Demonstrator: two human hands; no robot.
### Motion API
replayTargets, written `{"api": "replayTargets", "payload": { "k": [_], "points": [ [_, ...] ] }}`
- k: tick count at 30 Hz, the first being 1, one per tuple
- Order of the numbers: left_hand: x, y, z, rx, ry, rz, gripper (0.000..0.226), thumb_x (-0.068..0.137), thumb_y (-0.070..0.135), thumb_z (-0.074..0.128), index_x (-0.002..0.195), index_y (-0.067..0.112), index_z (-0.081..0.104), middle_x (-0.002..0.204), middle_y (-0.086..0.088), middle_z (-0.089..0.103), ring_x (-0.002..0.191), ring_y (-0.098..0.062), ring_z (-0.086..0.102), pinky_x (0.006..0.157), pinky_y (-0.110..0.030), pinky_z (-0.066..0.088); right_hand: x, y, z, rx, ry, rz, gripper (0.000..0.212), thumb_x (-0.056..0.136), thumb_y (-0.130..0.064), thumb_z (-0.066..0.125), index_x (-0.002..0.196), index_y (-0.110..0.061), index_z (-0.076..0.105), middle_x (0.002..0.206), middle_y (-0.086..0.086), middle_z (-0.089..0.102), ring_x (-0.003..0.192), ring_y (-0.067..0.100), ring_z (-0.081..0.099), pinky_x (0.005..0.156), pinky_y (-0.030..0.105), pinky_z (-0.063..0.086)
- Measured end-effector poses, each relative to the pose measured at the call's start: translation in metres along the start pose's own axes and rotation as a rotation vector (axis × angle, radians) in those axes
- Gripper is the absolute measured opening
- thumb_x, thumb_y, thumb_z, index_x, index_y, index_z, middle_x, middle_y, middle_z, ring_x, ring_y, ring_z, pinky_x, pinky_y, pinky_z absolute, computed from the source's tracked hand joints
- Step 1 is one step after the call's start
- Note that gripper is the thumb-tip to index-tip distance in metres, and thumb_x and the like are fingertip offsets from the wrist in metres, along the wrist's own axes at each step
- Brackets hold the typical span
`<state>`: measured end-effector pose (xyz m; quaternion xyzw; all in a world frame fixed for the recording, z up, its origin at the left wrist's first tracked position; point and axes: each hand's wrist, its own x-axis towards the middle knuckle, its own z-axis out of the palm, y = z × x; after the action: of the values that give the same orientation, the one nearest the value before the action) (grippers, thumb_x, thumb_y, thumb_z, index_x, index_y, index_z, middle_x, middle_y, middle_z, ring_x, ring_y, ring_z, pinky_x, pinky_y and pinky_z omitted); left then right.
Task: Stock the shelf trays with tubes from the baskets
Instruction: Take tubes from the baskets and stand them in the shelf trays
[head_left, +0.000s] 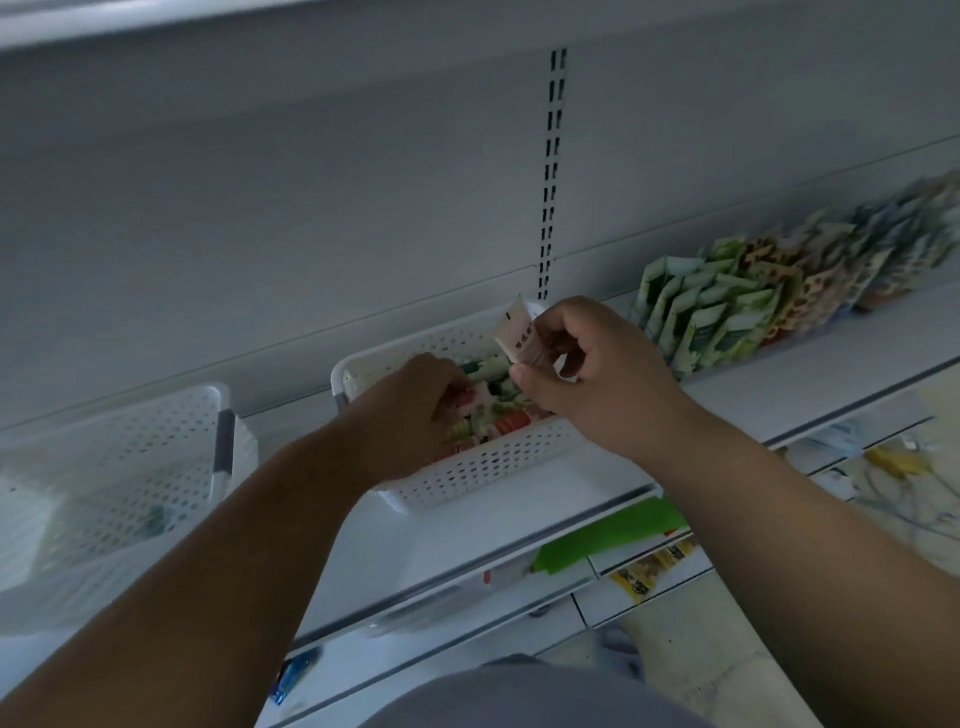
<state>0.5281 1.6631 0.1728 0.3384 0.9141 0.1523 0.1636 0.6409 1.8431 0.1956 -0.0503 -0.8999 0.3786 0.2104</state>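
A white perforated basket (483, 467) sits on the grey shelf, holding several small tubes (493, 415) in green, red and white. My left hand (410, 410) reaches down into the basket among the tubes, fingers curled; whether it grips one is hidden. My right hand (592, 374) hovers over the basket's right side, pinching a white tube (517, 335) by its flat end, held upright above the rim.
A second white perforated basket (156, 452) stands at the left on the same shelf (779, 374). A row of upright green and patterned packets (753, 301) lines the shelf to the right. Lower shelves below hold green and yellow packages (613, 535).
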Motion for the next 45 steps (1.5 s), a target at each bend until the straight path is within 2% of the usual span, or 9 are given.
{"api": "replayTargets", "payload": {
  "k": [6,10,13,23,28,34,38,41,45],
  "points": [
    [-0.039,0.044,0.002,-0.286,0.316,0.060,0.017,0.096,0.034,0.050,0.113,0.030,0.053,0.104,0.015,0.058,0.088,0.003,0.055,0.068,-0.009,0.041,-0.011,0.003,-0.026,0.125,0.016,0.044,0.025,0.082,-0.028,0.073,0.094,-0.019,0.053,0.078,-0.014,0.059,0.064,-0.006,0.052,0.053,0.008,0.037],
    [-0.042,0.081,0.017,-0.375,0.339,0.047,0.032,0.086,0.031,0.066,0.109,0.039,0.047,0.099,0.018,0.059,0.086,0.003,0.058,0.069,-0.013,0.044,-0.023,0.020,-0.055,0.203,0.037,0.120,0.022,0.085,-0.033,0.069,0.097,-0.020,0.056,0.084,-0.007,0.065,0.075,0.006,0.062,0.062,0.027,0.052],
    [-0.025,0.133,0.037,-0.444,0.299,0.099,0.041,0.082,0.026,0.070,0.112,0.043,0.048,0.100,0.015,0.060,0.079,0.002,0.060,0.060,-0.007,0.043,-0.044,0.049,-0.100,0.350,0.102,0.206,0.013,0.089,-0.028,0.065,0.099,-0.022,0.059,0.085,-0.006,0.066,0.078,0.007,0.064,0.066,0.022,0.052],
    [0.059,0.359,0.143,-0.893,0.068,0.135,0.024,0.100,0.041,0.042,0.100,0.021,0.054,0.076,-0.023,0.053,0.056,-0.022,0.045,0.055,-0.036,0.040,-0.115,0.185,-0.290,0.775,0.299,0.559,0.011,0.100,-0.012,0.046,0.098,-0.015,0.057,0.079,0.003,0.055,0.068,0.014,0.052,0.065,0.031,0.047],
    [0.100,0.420,0.169,-0.884,0.031,0.141,0.016,0.097,0.040,0.050,0.112,0.036,0.054,0.089,-0.003,0.064,0.072,-0.017,0.059,0.070,-0.036,0.053,-0.114,0.242,-0.346,1.119,0.280,0.701,0.024,0.100,-0.024,0.042,0.118,-0.009,0.047,0.070,0.005,0.046,0.055,0.016,0.042,0.052,0.028,0.035],
    [0.172,0.446,0.180,-0.897,0.030,0.087,0.031,0.083,0.029,0.072,0.109,0.037,0.057,0.101,0.005,0.068,0.093,-0.012,0.066,0.083,-0.034,0.055,-0.084,0.300,-0.373,0.928,0.373,0.675,0.017,0.098,-0.027,0.052,0.096,-0.011,0.048,0.077,0.008,0.052,0.051,0.017,0.045,0.048,0.027,0.035],
    [0.212,0.469,0.185,-0.918,0.105,-0.011,0.028,0.079,0.027,0.077,0.098,0.025,0.057,0.089,0.001,0.067,0.076,-0.017,0.065,0.069,-0.034,0.053,-0.061,0.330,-0.400,0.666,0.352,0.664,0.030,0.101,-0.024,0.046,0.107,0.002,0.059,0.079,0.011,0.056,0.060,0.021,0.053,0.054,0.031,0.047],
    [0.227,0.485,0.193,-1.025,0.102,-0.037,0.023,0.083,0.010,0.073,0.097,0.020,0.059,0.091,-0.005,0.068,0.074,-0.020,0.070,0.067,-0.036,0.056,-0.041,0.351,-0.419,0.511,0.292,0.608,0.039,0.101,-0.027,0.047,0.103,0.011,0.052,0.067,0.014,0.042,0.057,0.027,0.035,0.050,0.035,0.035],
    [0.247,0.496,0.215,-1.080,0.065,-0.100,0.023,0.088,0.015,0.068,0.111,0.019,0.063,0.094,-0.003,0.071,0.083,-0.015,0.071,0.077,-0.034,0.057,-0.009,0.386,-0.441,0.280,0.197,0.452,0.033,0.098,-0.021,0.052,0.076,0.004,0.049,0.053,0.005,0.046,0.044,0.012,0.041,0.044,0.017,0.034]
  ]
}}
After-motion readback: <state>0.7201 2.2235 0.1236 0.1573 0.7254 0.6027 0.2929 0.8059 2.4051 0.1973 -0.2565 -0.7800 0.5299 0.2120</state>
